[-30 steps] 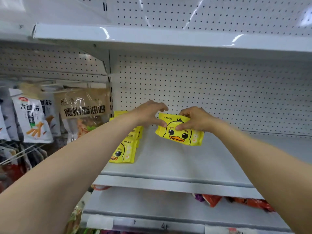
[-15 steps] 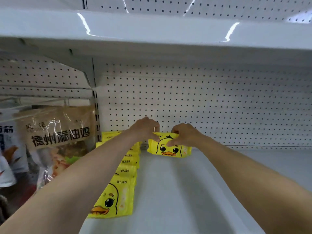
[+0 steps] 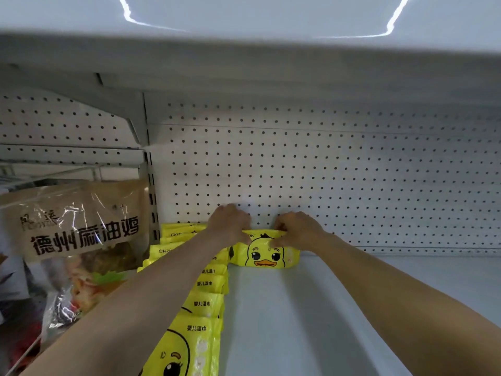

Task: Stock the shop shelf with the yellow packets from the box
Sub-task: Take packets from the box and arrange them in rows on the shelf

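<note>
Where a second ago it was carried in the air, the duck packet (image 3: 264, 252) is now set on the shelf (image 3: 311, 308) at the far pegboard (image 3: 325, 172), right of the near-to-far packet row (image 3: 206, 302). It is pinched along its top by left hand (image 3: 230, 222) and right hand (image 3: 296, 229). A second row is judged begun.

Top edge of the duck packet (image 3: 267, 255) covered under curled fingers (image 3: 280, 241), packet row (image 3: 200, 305) partly hidden beneath the left forearm, nearest packet cut off by the bottom edge
</note>
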`<state>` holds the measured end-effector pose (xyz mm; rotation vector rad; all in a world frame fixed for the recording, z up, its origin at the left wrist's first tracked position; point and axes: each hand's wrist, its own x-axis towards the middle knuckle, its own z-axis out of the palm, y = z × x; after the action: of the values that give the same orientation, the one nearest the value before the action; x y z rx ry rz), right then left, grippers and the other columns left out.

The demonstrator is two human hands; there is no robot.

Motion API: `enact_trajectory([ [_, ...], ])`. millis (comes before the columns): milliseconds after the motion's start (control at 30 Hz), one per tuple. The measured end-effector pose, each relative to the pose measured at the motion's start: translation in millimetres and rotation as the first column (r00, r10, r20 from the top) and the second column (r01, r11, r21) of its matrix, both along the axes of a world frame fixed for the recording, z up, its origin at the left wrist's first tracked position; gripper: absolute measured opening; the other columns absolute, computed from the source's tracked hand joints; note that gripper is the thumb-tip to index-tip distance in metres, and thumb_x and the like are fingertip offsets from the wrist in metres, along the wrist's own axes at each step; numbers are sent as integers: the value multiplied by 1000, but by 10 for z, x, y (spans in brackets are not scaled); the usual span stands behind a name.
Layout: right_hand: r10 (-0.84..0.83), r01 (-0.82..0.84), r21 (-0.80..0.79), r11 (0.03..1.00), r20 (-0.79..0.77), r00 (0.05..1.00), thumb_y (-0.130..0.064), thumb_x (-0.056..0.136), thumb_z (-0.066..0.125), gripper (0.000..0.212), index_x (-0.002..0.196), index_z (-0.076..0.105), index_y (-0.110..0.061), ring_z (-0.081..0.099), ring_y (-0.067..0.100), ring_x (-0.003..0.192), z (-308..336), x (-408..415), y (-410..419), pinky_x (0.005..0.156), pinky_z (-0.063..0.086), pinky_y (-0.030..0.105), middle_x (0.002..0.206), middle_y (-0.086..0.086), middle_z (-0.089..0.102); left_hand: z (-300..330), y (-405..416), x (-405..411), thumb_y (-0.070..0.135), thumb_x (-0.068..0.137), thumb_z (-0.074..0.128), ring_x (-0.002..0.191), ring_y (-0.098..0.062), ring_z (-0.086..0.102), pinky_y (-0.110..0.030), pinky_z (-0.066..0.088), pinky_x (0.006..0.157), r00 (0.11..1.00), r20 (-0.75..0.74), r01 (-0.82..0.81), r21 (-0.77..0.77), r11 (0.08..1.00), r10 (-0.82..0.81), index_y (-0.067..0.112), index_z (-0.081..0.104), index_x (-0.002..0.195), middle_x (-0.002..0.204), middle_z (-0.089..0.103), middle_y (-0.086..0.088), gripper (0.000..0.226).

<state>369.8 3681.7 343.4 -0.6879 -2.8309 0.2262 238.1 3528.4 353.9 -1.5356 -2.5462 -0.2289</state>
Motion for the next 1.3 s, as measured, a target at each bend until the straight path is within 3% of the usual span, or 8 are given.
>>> enact_trajectory([
  [200,31,-35,147,988,25,999,-47,68,82,55,111,60,-23,57,20,98,-77,-42,-60,71,41,29,107,-4,61,-14,23,22,49,81,70,118,-30,46,-33,38,95,996,-44,-80,-26,996,78,21,64,117,122,51,-10,47],
  [333,23,-24,178,984,12,1000,-48,70,81,56,112,57,-21,57,22,102,-100,-54,-68,77,47,32,110,-2,60,-34,27,29,52,80,70,114,-31,44,-34,39,92,991,-72,-115,-9,993,114,23,64,114,120,48,-9,45],
  [500,23,-20,237,971,-10,1000,-48,74,79,57,114,54,-16,56,23,110,-124,-64,-100,77,43,31,114,1,60,-44,17,13,54,80,67,109,-28,46,-34,37,96,986,-105,-135,-13,991,133,24,62,114,118,47,-9,45],
  [667,-12,10,325,946,4,1000,-45,80,75,70,135,44,-14,47,22,126,-148,-71,-198,87,50,38,132,3,53,-91,18,22,51,82,66,114,-28,45,-34,33,102,982,-117,-152,-2,988,151,23,61,113,119,48,-10,42],
  [867,-77,78,397,914,-18,997,-50,81,73,76,137,38,-11,42,24,124,-182,6,-276,71,44,34,137,6,41,-19,-101,118,45,83,69,114,-25,47,-34,37,96,986,-64,-150,41,988,152,23,58,119,119,53,-6,43],
  [1000,-82,83,352,932,-19,996,-53,83,69,73,136,38,-13,44,25,122,-79,208,-376,78,48,37,131,7,46,88,-247,316,37,84,70,119,-23,47,-35,38,96,985,-27,-169,50,984,171,21,53,126,125,56,-2,47],
  [1167,47,-34,262,964,-45,998,-41,87,68,58,133,46,-13,49,27,121,231,598,-594,85,49,40,129,8,51,201,-535,752,31,82,74,119,-24,48,-34,44,86,969,119,-229,126,965,214,24,53,127,126,53,-2,49],
  [1300,136,-113,234,966,-85,987,-43,90,64,56,138,47,-20,48,26,125,459,974,-923,89,46,38,135,6,50,293,-948,1149,34,84,70,118,-29,49,-38,46,89,966,103,-253,228,940,236,22,52,127,123,54,-8,48],
])
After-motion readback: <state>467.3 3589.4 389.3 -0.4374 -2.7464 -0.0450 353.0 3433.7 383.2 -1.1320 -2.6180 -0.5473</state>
